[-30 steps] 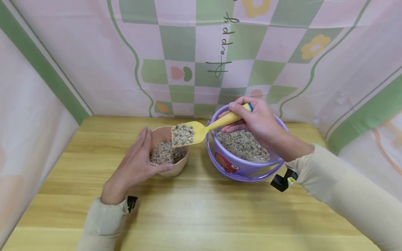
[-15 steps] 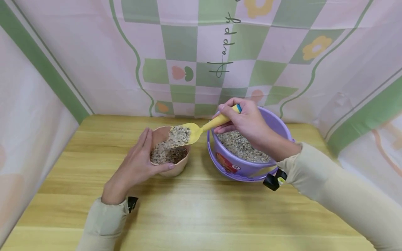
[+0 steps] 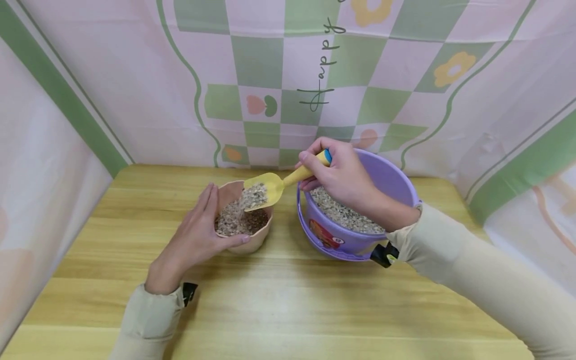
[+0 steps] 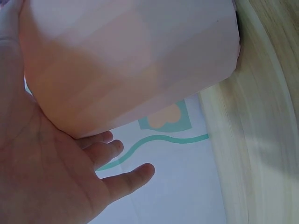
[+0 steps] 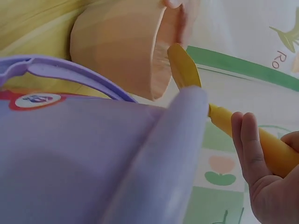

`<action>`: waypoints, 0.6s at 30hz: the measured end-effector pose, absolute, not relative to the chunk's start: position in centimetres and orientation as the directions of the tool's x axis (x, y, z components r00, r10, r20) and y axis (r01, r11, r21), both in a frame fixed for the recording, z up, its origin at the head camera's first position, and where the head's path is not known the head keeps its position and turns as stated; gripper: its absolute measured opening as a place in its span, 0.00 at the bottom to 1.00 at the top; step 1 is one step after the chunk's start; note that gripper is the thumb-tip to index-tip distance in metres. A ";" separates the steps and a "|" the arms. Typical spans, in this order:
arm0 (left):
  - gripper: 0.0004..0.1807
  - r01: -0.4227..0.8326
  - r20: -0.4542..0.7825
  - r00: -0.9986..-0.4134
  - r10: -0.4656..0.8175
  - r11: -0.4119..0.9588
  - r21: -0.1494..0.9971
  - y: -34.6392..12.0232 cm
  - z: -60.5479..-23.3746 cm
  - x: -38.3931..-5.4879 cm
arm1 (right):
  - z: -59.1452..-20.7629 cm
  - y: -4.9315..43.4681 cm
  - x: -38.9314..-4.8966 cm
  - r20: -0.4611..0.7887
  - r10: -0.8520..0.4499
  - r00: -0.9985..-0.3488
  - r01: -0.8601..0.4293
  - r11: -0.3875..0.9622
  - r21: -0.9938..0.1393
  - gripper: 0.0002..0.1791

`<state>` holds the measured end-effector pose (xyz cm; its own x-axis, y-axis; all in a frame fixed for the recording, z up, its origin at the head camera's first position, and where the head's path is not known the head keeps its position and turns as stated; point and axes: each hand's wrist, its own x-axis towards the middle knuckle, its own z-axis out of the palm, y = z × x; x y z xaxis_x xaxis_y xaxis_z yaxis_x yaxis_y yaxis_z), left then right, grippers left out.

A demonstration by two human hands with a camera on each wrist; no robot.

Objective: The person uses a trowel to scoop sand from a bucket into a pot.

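A small yellow shovel [image 3: 275,187] with a blue-tipped handle is held in my right hand [image 3: 344,172]. Its blade tilts over a peach-coloured pot [image 3: 252,243], and pale gravel [image 3: 254,196] slides off the blade's end. Inside the pot lie gravel and darker brown bits. My left hand [image 3: 191,240] rests against the pot's left side, thumb along the near rim and fingers fairly straight; in the left wrist view the lower fingers [image 4: 133,181] stand off the wall. Under my right forearm stands a purple bucket [image 3: 364,242] of gravel, partly hidden by that hand.
The purple bucket's handle [image 5: 79,74] hangs down at its near side. A wooden table [image 3: 279,310] bears both containers. Behind it hangs a green-and-white checked cloth [image 3: 261,60], with more cloth at both sides.
My right hand has shifted left and tipped the shovel further over the pot. Some gravel has left the blade, and the heap on it is smaller. The left hand stays put.
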<state>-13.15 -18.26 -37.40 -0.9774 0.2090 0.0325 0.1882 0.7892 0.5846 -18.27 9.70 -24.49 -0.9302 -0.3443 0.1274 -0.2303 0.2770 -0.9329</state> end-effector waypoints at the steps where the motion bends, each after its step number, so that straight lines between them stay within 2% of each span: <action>1: 0.75 0.188 0.032 -0.977 0.209 0.790 0.584 -18.3 -37.4 -13.2 | -24.5 9.6 -18.2 0.140 -0.349 -0.927 -0.249 0.290 -0.924 0.13; 9: 0.75 0.191 0.037 -0.977 0.209 0.788 0.585 -18.3 -37.5 -13.2 | -24.4 9.0 -17.4 0.274 -0.419 -0.866 -0.455 0.432 -0.779 0.10; 13: 0.76 0.190 0.037 -0.977 0.209 0.786 0.589 -18.2 -37.5 -13.2 | -24.5 8.9 -17.1 0.349 -0.477 -0.807 -0.563 0.441 -0.699 0.08; 18: 0.75 0.193 0.039 -0.977 0.212 0.784 0.590 -18.4 -37.6 -13.3 | -24.7 8.7 -17.1 0.389 -0.497 -0.776 -0.608 0.423 -0.672 0.07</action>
